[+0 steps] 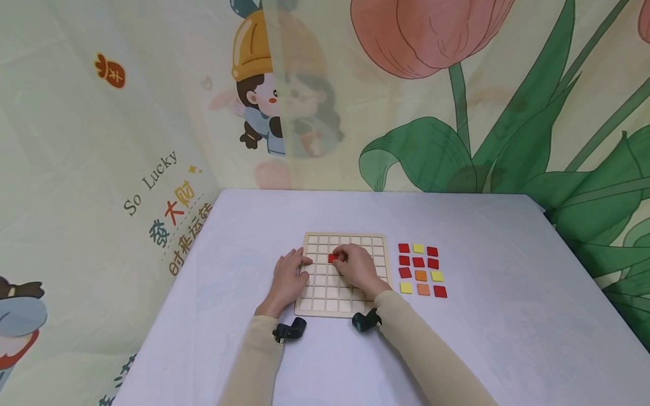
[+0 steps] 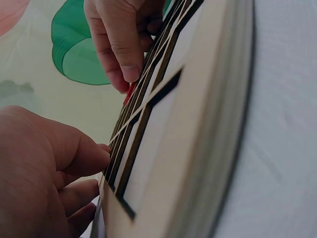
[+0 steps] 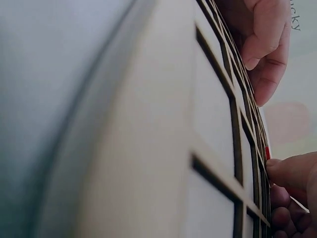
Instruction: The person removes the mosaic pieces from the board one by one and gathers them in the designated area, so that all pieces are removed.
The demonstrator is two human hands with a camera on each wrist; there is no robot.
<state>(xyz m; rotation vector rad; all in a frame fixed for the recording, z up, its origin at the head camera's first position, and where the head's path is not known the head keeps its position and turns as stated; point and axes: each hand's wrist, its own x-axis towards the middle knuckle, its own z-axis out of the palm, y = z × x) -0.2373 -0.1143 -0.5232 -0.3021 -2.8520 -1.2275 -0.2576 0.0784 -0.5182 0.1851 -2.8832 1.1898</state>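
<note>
A wooden grid board [image 1: 317,307] with square cells lies flat on the table. My right hand [image 1: 358,268] is over its upper middle, thumb and fingers pinching a small red square tile [image 1: 332,258] at the grid surface. In the right wrist view, a red edge [image 3: 267,151] shows just past the thumb, and more red shows behind it among the fingers. My left hand [image 1: 289,277] rests along the board's left edge, fingers extended, with thumb and index fingertip over the outer cells. In the left wrist view its fingers [image 2: 81,153] stand beside the board's rim.
Right of the board, several loose square tiles lie in rough rows: red [image 1: 418,262], yellow [image 1: 437,276] and orange [image 1: 421,275]. A white cloth [image 1: 508,316] covers the table. Printed curtains [image 1: 315,169] hang behind and at the left. Each wrist wears a small black camera [image 1: 290,329].
</note>
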